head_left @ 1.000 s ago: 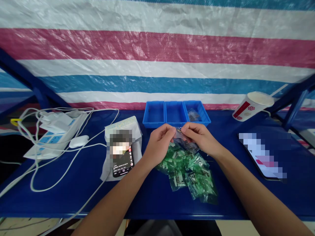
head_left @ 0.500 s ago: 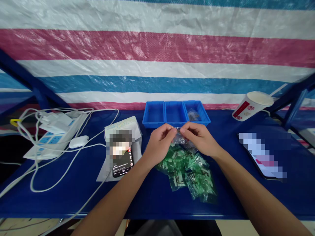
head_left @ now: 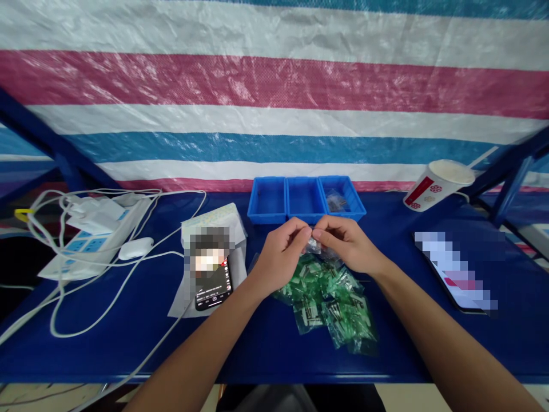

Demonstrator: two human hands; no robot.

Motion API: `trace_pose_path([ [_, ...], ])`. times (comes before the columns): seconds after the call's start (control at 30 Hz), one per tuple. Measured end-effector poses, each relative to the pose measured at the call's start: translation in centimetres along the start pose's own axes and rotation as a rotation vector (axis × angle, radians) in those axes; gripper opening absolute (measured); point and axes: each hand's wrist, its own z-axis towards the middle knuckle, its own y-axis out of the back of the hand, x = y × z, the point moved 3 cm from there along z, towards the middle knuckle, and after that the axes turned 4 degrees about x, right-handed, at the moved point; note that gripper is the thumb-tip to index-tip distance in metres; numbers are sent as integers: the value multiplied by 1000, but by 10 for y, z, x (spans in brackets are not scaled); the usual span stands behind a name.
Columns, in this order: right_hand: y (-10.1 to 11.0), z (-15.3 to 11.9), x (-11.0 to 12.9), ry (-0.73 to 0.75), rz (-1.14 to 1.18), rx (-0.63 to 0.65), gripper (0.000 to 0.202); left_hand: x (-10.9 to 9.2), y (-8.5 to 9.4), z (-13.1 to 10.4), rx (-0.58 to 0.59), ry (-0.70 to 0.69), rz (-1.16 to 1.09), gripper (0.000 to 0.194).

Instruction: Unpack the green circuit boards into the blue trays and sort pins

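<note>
Between my two hands is a small clear plastic bag (head_left: 314, 246), pinched at its top edge. My left hand (head_left: 283, 252) grips one side of it with thumb and forefinger. My right hand (head_left: 349, 243) pinches the other side, its fingertips close against the left ones. What the bag contains is too small to make out. Just below lies a pile of green-tinted plastic packets (head_left: 328, 297), with screw-like pieces and pale parts showing through. Behind my hands stands a blue three-compartment tray (head_left: 305, 218); its right compartment holds small clear bags (head_left: 337, 201).
On the left are a phone (head_left: 214, 286) on white paper, a power strip (head_left: 86, 252) with tangled white cables, and a white earbud case (head_left: 136, 248). To the right are a tilted paper cup (head_left: 433, 186) with a straw and another phone (head_left: 457, 274). A striped tarp (head_left: 274, 86) hangs behind the blue table.
My hands have dropped slightly and their fingertips have drawn closer together on the clear bag. Less of the bag shows now. The packets and tray stay in place.
</note>
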Motion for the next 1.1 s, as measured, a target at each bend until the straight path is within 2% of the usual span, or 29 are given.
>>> trace_pose_path([
  [0.17,7,-2,-2,-88,92,43,37,2,-9,-4,-55,4,-61,33],
  [0.23,13,1,-7,-129,189,-2,42,5,-10,-5,-93,-11,-110,33],
  [0.33,29,5,-18,-188,358,-255,47,10,-8,-3,-141,-18,-165,32],
  [0.43,45,5,-29,-304,418,-527,45,11,-6,-2,-149,-11,-181,33],
  [0.5,52,5,-32,-359,424,-625,51,10,-6,-2,-137,-13,-186,33],
  [0.57,54,4,-32,-377,443,-653,54,8,-6,-3,-117,-3,-184,33],
  [0.67,51,5,-29,-378,395,-616,46,7,-7,-4,-89,31,-162,29],
  [0.73,49,5,-27,-343,266,-600,36,6,-7,-4,-89,56,-119,26],
  [0.87,50,4,-24,-219,-235,-539,26,5,-2,-2,-165,103,-25,18],
  [0.97,44,4,-22,-175,-611,-308,28,7,3,-1,-227,113,-3,17],
  [1.03,36,3,-20,-155,-741,-118,25,8,5,0,-250,112,8,19],
  [1.1,31,2,-19,-157,-807,7,17,9,7,0,-263,109,14,18],
])
